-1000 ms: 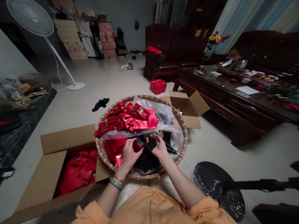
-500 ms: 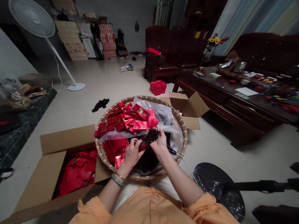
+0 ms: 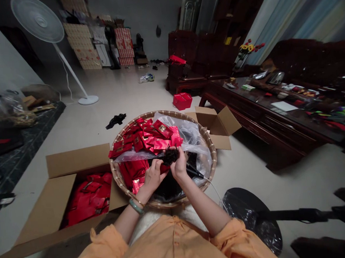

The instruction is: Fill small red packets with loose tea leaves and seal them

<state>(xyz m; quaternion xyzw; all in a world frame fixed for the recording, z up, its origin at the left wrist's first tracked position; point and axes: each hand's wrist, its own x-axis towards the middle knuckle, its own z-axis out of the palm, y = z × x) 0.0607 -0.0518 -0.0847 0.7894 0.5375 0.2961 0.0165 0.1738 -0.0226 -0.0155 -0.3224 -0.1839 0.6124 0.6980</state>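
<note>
Over a round woven bamboo basket (image 3: pixel 213 153), my right hand (image 3: pixel 179 168) is closed around a clump of dark, stringy dried tea leaves (image 3: pixel 171 155). My left hand (image 3: pixel 152 176) pinches a red packet (image 3: pixel 164 169) right beside the clump; its mouth is partly hidden by my fingers. Filled-looking red foil packets (image 3: pixel 163 128) with gold print lie heaped at the basket's far side on clear plastic (image 3: pixel 190 131). Flatter red packets (image 3: pixel 131 170) rest at its left. Under my hands is a black plastic surface (image 3: pixel 167 187). A black tool with a white cord (image 3: pixel 196 172) lies right of my right hand.
At left stands an open carton (image 3: pixel 56 202) full of red packets (image 3: pixel 87 198). Behind the basket's right rim is another open carton (image 3: pixel 219 122), near a low dark wooden table (image 3: pixel 244 109). A black round stand base (image 3: pixel 250 213) sits at right; a white fan (image 3: pixel 87 100) stands farther back.
My right hand has moved slightly left with the dark leaves, closer to the red packet. The left hand has hardly moved.
</note>
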